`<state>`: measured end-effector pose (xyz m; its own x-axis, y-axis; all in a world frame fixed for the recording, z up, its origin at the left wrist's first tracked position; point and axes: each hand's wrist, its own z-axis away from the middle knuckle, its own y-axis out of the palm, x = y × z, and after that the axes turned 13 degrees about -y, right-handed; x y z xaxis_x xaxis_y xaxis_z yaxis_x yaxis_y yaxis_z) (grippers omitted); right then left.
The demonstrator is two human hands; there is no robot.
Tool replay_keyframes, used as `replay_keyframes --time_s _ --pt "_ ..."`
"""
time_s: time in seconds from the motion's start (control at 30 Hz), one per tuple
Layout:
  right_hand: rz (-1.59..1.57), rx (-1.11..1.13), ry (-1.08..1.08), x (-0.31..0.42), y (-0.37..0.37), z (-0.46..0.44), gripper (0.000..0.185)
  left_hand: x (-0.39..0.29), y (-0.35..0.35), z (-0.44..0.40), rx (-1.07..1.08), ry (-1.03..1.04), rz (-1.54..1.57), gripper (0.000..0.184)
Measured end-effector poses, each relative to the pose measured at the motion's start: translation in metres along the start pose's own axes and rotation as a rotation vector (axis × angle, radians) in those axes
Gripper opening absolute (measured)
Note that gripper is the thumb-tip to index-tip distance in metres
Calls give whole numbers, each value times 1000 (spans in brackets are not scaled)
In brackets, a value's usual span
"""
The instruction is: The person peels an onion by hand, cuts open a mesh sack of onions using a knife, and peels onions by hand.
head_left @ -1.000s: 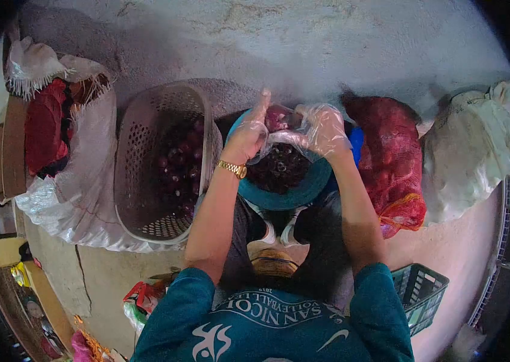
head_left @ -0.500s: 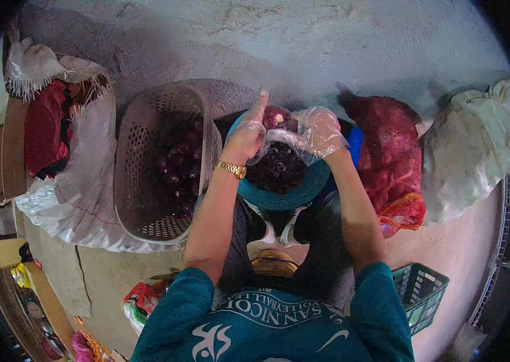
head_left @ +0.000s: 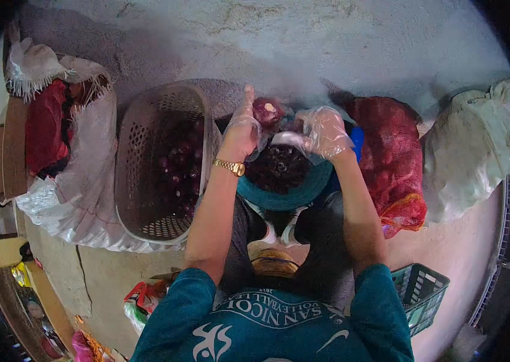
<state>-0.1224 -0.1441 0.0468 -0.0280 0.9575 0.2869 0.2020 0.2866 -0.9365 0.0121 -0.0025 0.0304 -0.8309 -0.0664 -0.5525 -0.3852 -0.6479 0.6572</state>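
Note:
A red onion (head_left: 269, 110) with a pale cut end is gripped in my left hand (head_left: 242, 134), which wears a clear plastic glove and has one finger pointing up. Just right of it, my right hand (head_left: 326, 131), also gloved, is closed on a knife (head_left: 289, 139). Its blade points left, below the onion and apart from it. Under both hands stands a round teal tub (head_left: 304, 192) with dark purple onion skins (head_left: 276, 172) inside. The knife's handle is hidden in my right fingers.
Left of the tub is a grey perforated basket (head_left: 123, 199) with red onions (head_left: 179, 157). Farther left stands an open white woven sack (head_left: 89, 166). On the right are a red mesh sack (head_left: 388, 157), a white sack (head_left: 466, 160) and a green crate (head_left: 418, 298). A wall (head_left: 303, 48) rises behind.
My left hand and the onion have shifted slightly left, and the onion shows more clearly. The knife blade now stands farther from the onion.

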Motion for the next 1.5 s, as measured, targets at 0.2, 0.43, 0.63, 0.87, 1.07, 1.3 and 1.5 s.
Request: replay_keyframes --time_s 0.2,0.43,0.63,0.87,1.07,1.3,1.5 --pt "46 -110 61 4 4 -4 61 7 -17 -14 55 48 -43 40" --pt "52 -220 49 3 10 -6 64 12 -13 -19 111 19 156 36" --pt "10 -164 122 14 -2 -10 64 11 -3 -11 56 58 69 41" --pt "30 -157 111 16 -8 -12 78 15 0 -13 72 113 35 34" --pt "61 -109 117 17 -7 -13 78 13 5 -8 67 129 -6 29" --pt "25 -77 144 17 -8 -14 69 11 1 -6 88 116 -6 26" --pt "-33 -77 139 15 -4 -13 52 12 5 -1 121 175 20 31"
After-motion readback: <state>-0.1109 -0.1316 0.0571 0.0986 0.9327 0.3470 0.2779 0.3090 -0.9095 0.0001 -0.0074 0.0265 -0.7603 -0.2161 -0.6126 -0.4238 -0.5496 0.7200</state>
